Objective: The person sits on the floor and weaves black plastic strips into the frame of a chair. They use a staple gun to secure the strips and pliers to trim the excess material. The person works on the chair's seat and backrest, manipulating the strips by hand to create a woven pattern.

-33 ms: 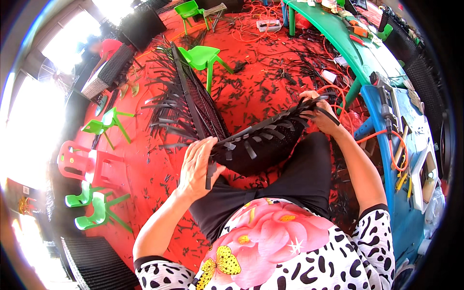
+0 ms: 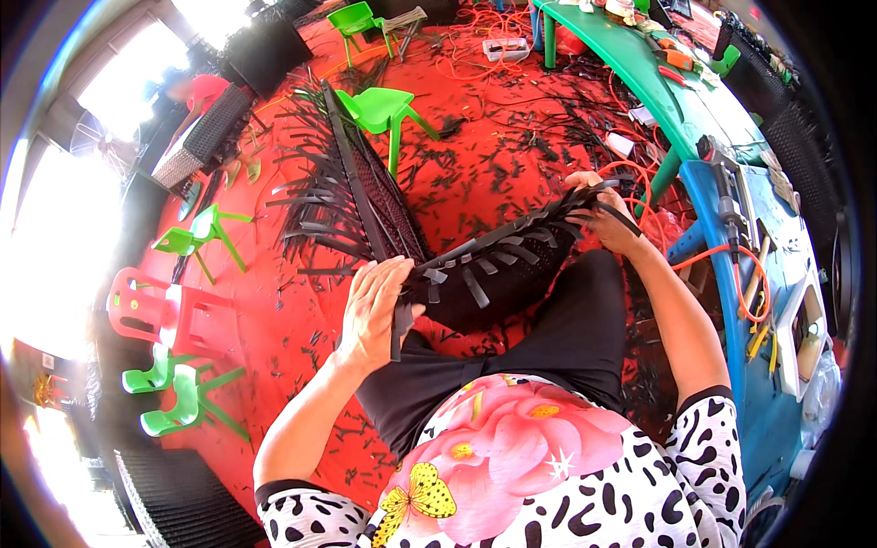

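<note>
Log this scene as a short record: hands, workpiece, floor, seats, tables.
Left hand: laid over the near corner of the black woven piece
Right hand: gripping its right end
Loose ends: black strips sticking out along edges
Floor: red, strewn with black scraps
Seats: several green chairs, one pinkish-red chair
Tables: green table, blue table, at right

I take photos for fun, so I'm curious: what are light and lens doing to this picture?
Head view: bright openings at left glare white, washing out the fan; same view: fisheye distortion curves the green table, corners go black; same view: left hand and right hand show clearly, the black woven piece loses detail in shade.
</note>
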`<action>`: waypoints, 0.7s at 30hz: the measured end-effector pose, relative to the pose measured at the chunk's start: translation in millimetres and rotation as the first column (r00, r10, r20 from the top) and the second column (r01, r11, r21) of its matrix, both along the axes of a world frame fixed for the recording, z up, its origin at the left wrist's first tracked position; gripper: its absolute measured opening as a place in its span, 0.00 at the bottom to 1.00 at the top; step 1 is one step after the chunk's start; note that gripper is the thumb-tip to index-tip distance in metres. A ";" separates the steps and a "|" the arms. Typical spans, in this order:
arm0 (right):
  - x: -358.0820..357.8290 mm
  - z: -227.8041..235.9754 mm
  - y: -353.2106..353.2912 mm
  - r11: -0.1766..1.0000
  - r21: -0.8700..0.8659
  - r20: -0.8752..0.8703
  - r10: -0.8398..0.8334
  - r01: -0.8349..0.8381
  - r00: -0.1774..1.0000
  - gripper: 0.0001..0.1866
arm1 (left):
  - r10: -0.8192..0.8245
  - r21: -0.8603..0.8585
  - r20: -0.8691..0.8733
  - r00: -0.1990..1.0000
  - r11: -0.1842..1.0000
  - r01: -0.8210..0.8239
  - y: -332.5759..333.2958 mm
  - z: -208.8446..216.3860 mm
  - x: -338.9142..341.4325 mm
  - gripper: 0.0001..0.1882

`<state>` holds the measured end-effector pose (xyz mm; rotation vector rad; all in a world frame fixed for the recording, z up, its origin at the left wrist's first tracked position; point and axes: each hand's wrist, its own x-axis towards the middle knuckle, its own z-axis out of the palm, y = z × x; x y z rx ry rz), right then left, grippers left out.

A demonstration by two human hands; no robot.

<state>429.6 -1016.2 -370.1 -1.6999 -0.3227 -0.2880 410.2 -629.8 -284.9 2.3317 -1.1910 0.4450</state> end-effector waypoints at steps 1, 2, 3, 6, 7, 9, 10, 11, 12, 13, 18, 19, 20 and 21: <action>-2.1 2.3 0.8 0.995 0.098 -0.063 0.025 -0.018 0.998 0.21 | -0.009 0.049 0.034 0.999 0.999 0.007 -0.9 -3.0 7.4 0.25; 0.1 -1.3 -0.1 0.998 0.064 0.024 0.028 -0.029 0.999 0.21 | -0.017 -0.045 0.034 0.999 0.999 0.019 -4.9 -2.6 10.7 0.17; 3.1 -1.6 -3.0 0.993 -0.114 0.100 0.011 0.000 0.995 0.18 | -0.035 -0.043 0.043 0.998 0.998 0.037 -4.3 -3.7 15.4 0.15; 4.5 6.8 -7.1 0.904 -0.420 0.193 0.012 0.072 0.981 0.25 | -0.069 -0.075 0.062 0.996 0.994 0.074 -7.2 -5.5 26.1 0.06; 4.2 10.1 -5.6 0.946 -0.325 0.138 0.063 -0.015 0.988 0.24 | -0.075 -0.091 0.060 0.995 0.993 0.080 -7.0 -8.0 28.1 0.06; 1.5 12.0 2.1 0.979 -0.197 0.045 0.062 -0.052 0.997 0.22 | -0.087 -0.121 0.058 0.994 0.988 0.094 -2.4 -14.9 33.0 0.06; -2.1 11.0 5.1 0.985 -0.174 -0.002 -0.003 0.003 1.000 0.21 | -0.083 -0.136 0.100 0.991 0.986 0.096 -4.7 -16.5 33.4 0.06; -4.3 14.7 13.1 0.987 -0.150 -0.048 -0.059 0.051 0.997 0.21 | -0.082 -0.155 0.106 0.991 0.983 0.098 -0.3 -18.1 35.8 0.07; -7.2 22.5 21.3 0.975 -0.215 -0.042 -0.070 0.060 0.997 0.22 | -0.086 -0.145 0.075 0.994 0.985 0.096 6.9 -14.9 35.7 0.07; -6.1 29.0 30.7 0.961 -0.270 -0.036 -0.072 0.060 0.997 0.23 | -0.081 -0.123 0.043 0.996 0.989 0.085 16.1 -8.3 33.6 0.07; -6.9 19.0 43.4 0.958 -0.215 0.049 -0.183 0.190 0.982 0.25 | -0.033 -0.141 -0.129 0.991 0.990 0.015 24.9 -15.1 37.7 0.15; -4.3 6.7 39.3 0.966 -0.173 0.110 -0.177 0.194 0.978 0.26 | -0.045 -0.054 0.046 0.998 0.997 0.047 15.3 -7.2 36.5 0.21; -6.0 9.0 39.9 0.962 -0.171 0.034 -0.208 0.211 0.978 0.31 | -0.080 0.000 0.112 0.990 0.997 0.081 15.9 -9.7 37.8 0.32; -2.9 1.3 39.8 0.963 -0.134 0.123 -0.219 0.235 0.968 0.32 | -0.058 -0.050 0.110 0.992 0.997 0.063 11.9 -11.4 35.9 0.25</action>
